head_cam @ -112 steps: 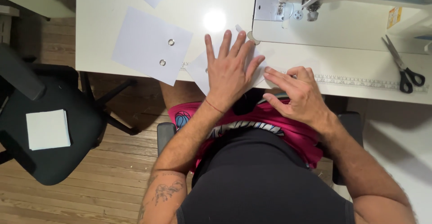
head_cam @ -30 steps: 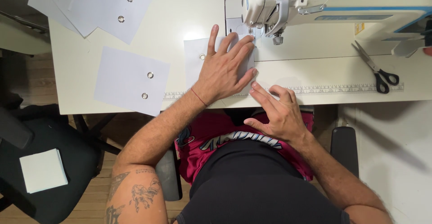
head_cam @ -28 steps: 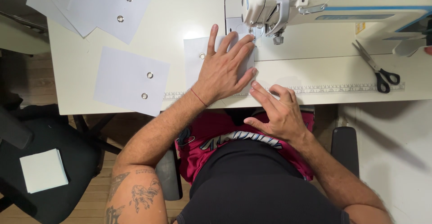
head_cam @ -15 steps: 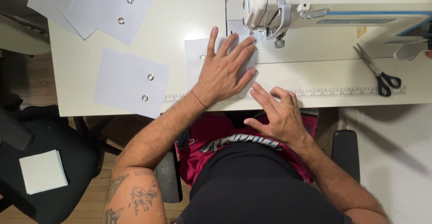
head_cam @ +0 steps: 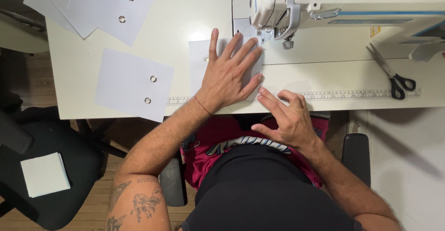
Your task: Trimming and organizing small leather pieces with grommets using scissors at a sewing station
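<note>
Head view: a flat, pale lavender fabric piece (head_cam: 200, 64), rectangular and smooth, lies on the cream sewing table (head_cam: 185, 22), its far edge at the presser foot of the white sewing machine (head_cam: 296, 3). The left hand (head_cam: 229, 75) rests palm-down on it, 5 fingers spread wide, fingertips near the needle. The right hand (head_cam: 285, 119) sits at the table's near edge, fingers loosely curled, its fingertips touching the piece's near right corner. Another sheet with 2 metal eyelets (head_cam: 132, 85) lies just left. Black-handled scissors (head_cam: 391, 73) lie well to the right.
</note>
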